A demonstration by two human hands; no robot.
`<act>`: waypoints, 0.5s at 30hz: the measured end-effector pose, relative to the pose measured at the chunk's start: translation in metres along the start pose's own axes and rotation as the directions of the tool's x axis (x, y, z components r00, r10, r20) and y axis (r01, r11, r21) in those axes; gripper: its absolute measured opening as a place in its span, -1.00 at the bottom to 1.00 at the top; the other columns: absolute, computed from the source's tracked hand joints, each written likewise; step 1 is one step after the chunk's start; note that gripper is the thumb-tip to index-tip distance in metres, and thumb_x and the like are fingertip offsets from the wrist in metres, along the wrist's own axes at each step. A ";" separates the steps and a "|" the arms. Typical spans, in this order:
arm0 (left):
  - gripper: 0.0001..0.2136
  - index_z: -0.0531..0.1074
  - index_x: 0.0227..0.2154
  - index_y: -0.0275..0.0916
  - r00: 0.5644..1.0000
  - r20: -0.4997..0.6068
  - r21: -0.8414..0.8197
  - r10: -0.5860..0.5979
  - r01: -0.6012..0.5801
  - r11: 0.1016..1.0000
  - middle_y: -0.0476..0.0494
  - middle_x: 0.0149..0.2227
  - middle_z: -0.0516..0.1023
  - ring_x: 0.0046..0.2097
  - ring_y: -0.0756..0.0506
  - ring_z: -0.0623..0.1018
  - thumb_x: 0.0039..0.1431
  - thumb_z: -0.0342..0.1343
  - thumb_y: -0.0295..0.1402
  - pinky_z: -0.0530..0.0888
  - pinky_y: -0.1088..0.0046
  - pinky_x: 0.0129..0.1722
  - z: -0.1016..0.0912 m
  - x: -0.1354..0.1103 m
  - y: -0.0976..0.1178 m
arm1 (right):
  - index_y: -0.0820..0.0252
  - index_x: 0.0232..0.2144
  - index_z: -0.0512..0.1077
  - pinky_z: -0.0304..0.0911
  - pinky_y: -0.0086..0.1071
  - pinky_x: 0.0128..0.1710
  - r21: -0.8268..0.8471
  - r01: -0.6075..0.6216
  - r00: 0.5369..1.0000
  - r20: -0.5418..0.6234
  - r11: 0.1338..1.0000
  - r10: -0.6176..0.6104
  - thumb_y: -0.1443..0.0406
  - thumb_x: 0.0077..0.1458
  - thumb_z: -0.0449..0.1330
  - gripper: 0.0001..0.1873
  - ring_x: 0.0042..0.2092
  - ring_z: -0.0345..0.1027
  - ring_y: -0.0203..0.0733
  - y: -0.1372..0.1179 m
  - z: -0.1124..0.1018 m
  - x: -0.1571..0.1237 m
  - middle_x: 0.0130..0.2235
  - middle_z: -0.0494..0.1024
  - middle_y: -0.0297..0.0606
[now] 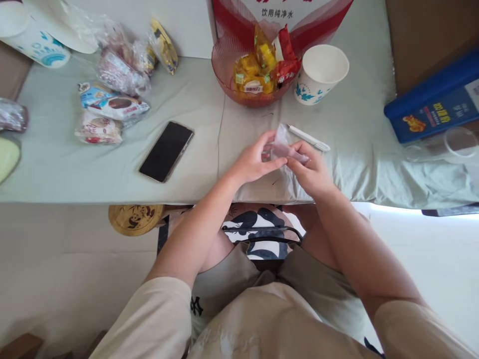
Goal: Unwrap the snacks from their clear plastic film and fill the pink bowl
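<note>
Both of my hands meet over the near edge of the table [56, 164], which is covered in a pale green cloth. My left hand [254, 160] and my right hand [311, 172] are both closed in a pinch on a small clear plastic wrapper [281, 144] held between them. A white pen-like stick [309, 137] lies on the cloth just beyond my right hand. Behind it stand a white paper cup [321, 73] and a red see-through bowl [224, 70] of wrapped snacks.
A black phone [166, 150] lies left of my hands. Several bagged snacks [112, 102] sit at the back left, near a paper cup on its side [35, 47]. A blue box [434, 107] and a clear cup [460, 144] are at the right.
</note>
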State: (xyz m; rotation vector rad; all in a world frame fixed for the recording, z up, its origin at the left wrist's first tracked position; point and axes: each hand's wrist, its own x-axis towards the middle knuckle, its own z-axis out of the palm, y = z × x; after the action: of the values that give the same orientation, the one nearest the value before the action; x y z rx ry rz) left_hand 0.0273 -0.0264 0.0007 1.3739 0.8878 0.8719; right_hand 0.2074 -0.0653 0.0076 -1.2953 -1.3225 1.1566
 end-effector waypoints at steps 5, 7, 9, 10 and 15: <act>-0.72 0.52 -0.25 -0.23 0.999 0.045 -0.040 -0.016 0.017 0.999 -0.10 -0.29 0.60 -0.17 -0.12 0.59 0.12 0.30 -0.13 0.47 0.37 -0.13 0.005 -0.001 0.005 | 0.01 -0.30 0.37 0.31 -0.31 -0.38 0.038 0.000 0.999 -0.035 0.999 0.001 -0.07 0.00 0.38 -0.59 -0.38 0.31 -0.23 0.006 0.002 0.005 -0.42 0.38 -0.40; -0.79 0.54 -0.29 -0.22 0.998 0.027 -0.120 -0.055 0.057 0.991 -0.08 -0.32 0.60 -0.19 -0.12 0.59 0.18 0.24 -0.17 0.48 0.36 -0.14 0.004 0.000 0.005 | 0.00 -0.23 0.37 0.31 -0.32 -0.35 0.025 0.024 0.995 -0.097 0.999 -0.021 -0.01 -0.07 0.44 -0.55 -0.34 0.33 -0.22 0.006 0.002 0.007 -0.38 0.40 -0.40; -0.82 0.55 -0.25 -0.21 0.995 0.024 -0.214 -0.093 0.096 0.972 -0.08 -0.27 0.62 -0.16 -0.11 0.60 0.20 0.19 -0.22 0.49 0.35 -0.11 0.003 0.001 0.004 | 0.01 -0.21 0.39 0.32 -0.32 -0.30 0.031 0.033 0.998 -0.059 0.999 -0.031 0.04 -0.11 0.46 -0.53 -0.31 0.36 -0.22 0.005 0.003 0.008 -0.34 0.44 -0.39; -0.83 0.54 -0.21 -0.19 0.995 0.015 -0.245 -0.101 0.101 0.964 -0.08 -0.24 0.63 -0.15 -0.10 0.60 0.20 0.17 -0.25 0.49 0.35 -0.10 0.003 0.001 0.004 | 0.03 -0.23 0.41 0.32 -0.31 -0.29 0.025 0.028 0.999 -0.025 0.999 -0.027 0.06 -0.10 0.45 -0.56 -0.30 0.36 -0.22 0.004 0.004 0.008 -0.34 0.45 -0.38; -0.84 0.48 -0.19 -0.16 0.982 -0.166 -0.242 -0.086 0.044 0.969 -0.02 -0.25 0.55 -0.21 0.00 0.55 0.18 0.14 -0.30 0.45 0.50 -0.21 -0.003 0.002 0.008 | 0.07 -0.39 0.40 0.25 -0.30 -0.34 -0.089 0.034 0.991 -0.128 0.995 -0.045 0.19 0.04 0.34 -0.82 -0.39 0.28 -0.26 0.004 0.003 0.003 -0.44 0.43 -0.41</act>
State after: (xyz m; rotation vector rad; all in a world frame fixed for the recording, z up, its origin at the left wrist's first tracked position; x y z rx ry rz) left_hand 0.0258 -0.0234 0.0090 1.0664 0.9250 1.0253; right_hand 0.2045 -0.0627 0.0033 -1.3772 -1.3086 0.9803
